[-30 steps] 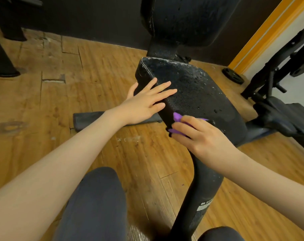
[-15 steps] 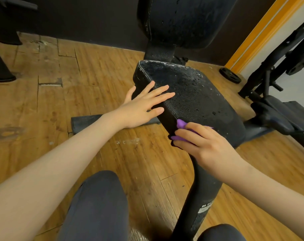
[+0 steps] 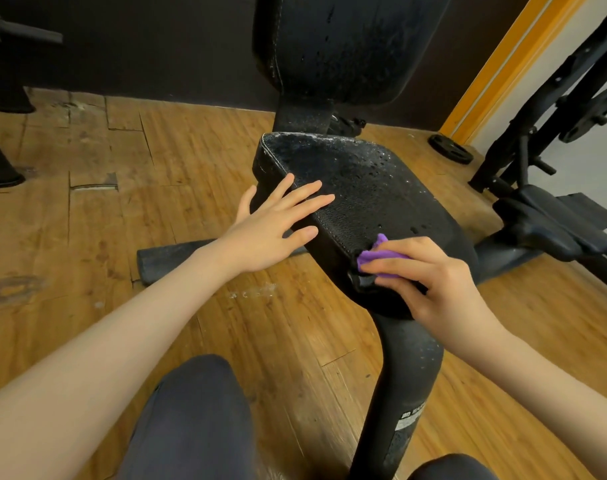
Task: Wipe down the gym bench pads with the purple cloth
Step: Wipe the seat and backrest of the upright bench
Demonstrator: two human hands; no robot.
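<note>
The black seat pad [image 3: 371,188] of the gym bench slopes toward me, speckled with droplets. Behind it rises the black back pad [image 3: 336,46], also dotted with drops. My right hand [image 3: 433,278] grips a bunched purple cloth [image 3: 381,256] and presses it on the pad's near front edge; most of the cloth is hidden under my fingers. My left hand [image 3: 274,226] rests flat on the pad's left side, fingers straight and spread.
The bench's black curved post [image 3: 409,368] drops to the wooden floor between my knees [image 3: 194,410]. A crossbar foot [image 3: 170,258] lies on the floor at left. Another black machine [image 3: 551,223] and a weight plate [image 3: 449,148] stand at right.
My right hand with the cloth has slid a little down along the pad's front edge. My left hand has stayed pressed on the pad's left side.
</note>
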